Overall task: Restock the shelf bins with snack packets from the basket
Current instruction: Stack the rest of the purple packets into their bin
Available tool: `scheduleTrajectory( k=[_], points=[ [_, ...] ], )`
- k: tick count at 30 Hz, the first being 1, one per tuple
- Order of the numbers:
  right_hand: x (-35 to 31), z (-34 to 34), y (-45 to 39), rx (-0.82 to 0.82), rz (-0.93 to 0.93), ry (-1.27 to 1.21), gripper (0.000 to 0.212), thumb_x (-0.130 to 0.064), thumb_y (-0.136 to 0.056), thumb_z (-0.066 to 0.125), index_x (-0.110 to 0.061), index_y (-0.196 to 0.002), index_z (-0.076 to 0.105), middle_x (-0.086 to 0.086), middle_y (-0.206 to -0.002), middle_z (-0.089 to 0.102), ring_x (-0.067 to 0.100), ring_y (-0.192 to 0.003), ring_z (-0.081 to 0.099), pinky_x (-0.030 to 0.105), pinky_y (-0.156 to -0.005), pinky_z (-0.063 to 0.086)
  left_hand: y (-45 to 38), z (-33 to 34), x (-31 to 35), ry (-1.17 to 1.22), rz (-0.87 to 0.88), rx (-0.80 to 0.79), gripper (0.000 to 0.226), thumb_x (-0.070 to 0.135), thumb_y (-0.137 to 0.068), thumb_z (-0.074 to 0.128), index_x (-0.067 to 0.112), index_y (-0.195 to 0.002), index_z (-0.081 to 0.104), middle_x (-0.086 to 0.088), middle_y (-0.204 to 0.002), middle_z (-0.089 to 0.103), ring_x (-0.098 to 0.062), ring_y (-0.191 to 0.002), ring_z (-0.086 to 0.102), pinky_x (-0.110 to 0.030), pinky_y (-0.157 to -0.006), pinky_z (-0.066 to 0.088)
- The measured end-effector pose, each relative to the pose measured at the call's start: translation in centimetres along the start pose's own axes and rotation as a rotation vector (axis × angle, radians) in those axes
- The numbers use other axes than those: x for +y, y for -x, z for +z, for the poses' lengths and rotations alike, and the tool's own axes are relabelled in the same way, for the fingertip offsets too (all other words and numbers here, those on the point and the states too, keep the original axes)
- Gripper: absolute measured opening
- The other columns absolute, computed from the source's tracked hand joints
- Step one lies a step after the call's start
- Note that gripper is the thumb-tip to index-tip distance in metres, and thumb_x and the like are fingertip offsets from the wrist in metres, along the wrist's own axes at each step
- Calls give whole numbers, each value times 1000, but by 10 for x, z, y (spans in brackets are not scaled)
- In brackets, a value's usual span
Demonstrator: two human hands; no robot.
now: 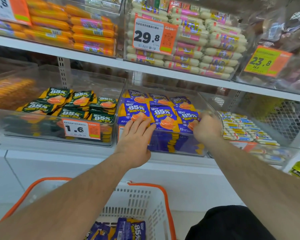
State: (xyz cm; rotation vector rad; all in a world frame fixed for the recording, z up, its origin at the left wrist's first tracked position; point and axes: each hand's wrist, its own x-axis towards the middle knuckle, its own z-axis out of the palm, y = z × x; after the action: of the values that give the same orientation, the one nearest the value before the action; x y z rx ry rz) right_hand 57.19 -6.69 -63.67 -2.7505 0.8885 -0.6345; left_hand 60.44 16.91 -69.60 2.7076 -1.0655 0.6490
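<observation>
Both hands reach into the clear middle bin (204, 101) of purple snack packets (160, 113). Left hand (135, 135) lies flat with fingers spread on the near-left packet, seemingly pressing it down; right hand (206, 129) has its fingers curled around the near-right packet's edge. That bin looks nearly full, its top layer laid in neat rows. More purple packets (128, 229) lie in the white basket (139, 198) below, so restocking appears well along but unfinished. To the left, the green-packet bin (42, 115) sits lower.

Purple snack packets (164, 116) fill the clear bin (213, 108) (more lie in the white basket (142, 200)).
</observation>
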Motion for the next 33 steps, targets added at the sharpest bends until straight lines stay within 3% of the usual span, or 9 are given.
scheduleTrajectory(
  k=[3,6,13,16,22,25,29,31,33],
  points=[
    [-17,-4,24,248,-296,-27,44,-4,-78,62,-6,-121,60,17,-124,54,37,-114,48,39,-92,39,5,1,0,86,18,85,82,27,-80,65,20,-152,26,-5,-161,18,-25,-150,4,-41,-116,-7],
    [-51,9,62,374,-617,-285,39,-1,-70,48,-1,-105,63,19,-104,58,41,-92,58,42,-76,49,28,12,2,193,-19,246,81,24,-63,71,16,-138,44,-8,-145,42,-26,-137,32,-40,-112,19],
    [-104,126,160,-161,-946,-308,30,-13,-73,45,-6,-92,67,11,-89,62,33,-72,63,37,-58,53,133,73,-29,318,-290,10,55,27,-69,56,11,-121,50,-10,-126,51,-31,-114,47,-39,-91,30],
    [-99,181,182,-517,-797,-96,28,-10,-87,52,-10,-113,60,9,-112,60,31,-102,57,37,-81,47,172,91,-50,291,-467,-321,57,24,-85,57,22,-139,41,1,-141,42,-24,-131,39,-42,-107,25],
    [-45,274,239,-1161,-301,160,17,-11,-93,53,-11,-109,58,4,-84,53,23,-81,55,28,-60,43,207,123,-67,508,-615,-597,43,21,-93,51,25,-136,44,5,-124,58,-19,-106,57,-39,-92,47],
    [-18,295,255,-1228,-250,212,15,-19,-95,51,-10,-90,62,5,-95,62,20,-88,59,31,-70,45,214,138,-65,587,-657,-664,37,21,-95,51,23,-131,48,5,-115,61,-17,-97,59,-36,-84,52],
    [-3,318,262,-1175,-82,260,31,-21,-91,51,-16,-61,44,4,-63,47,16,-53,44,25,-42,31,216,155,-63,656,-707,-745,33,21,-95,50,24,-128,52,7,-112,60,-16,-98,59,-38,-85,53],
    [-2,327,263,-1132,-40,280,25,-35,-83,59,-12,-77,57,10,-79,58,21,-64,55,26,-49,42,217,161,-65,667,-736,-753,33,20,-94,50,24,-127,53,6,-113,62,-17,-100,59,-40,-88,53],
    [4,341,271,-1083,-20,304,80,-66,-66,64,-11,-123,54,17,-122,57,32,-106,58,37,-81,52,218,166,-67,668,-756,-762,32,19,-95,50,24,-126,53,4,-115,63,-17,-102,59,-39,-89,52]
  ],
)
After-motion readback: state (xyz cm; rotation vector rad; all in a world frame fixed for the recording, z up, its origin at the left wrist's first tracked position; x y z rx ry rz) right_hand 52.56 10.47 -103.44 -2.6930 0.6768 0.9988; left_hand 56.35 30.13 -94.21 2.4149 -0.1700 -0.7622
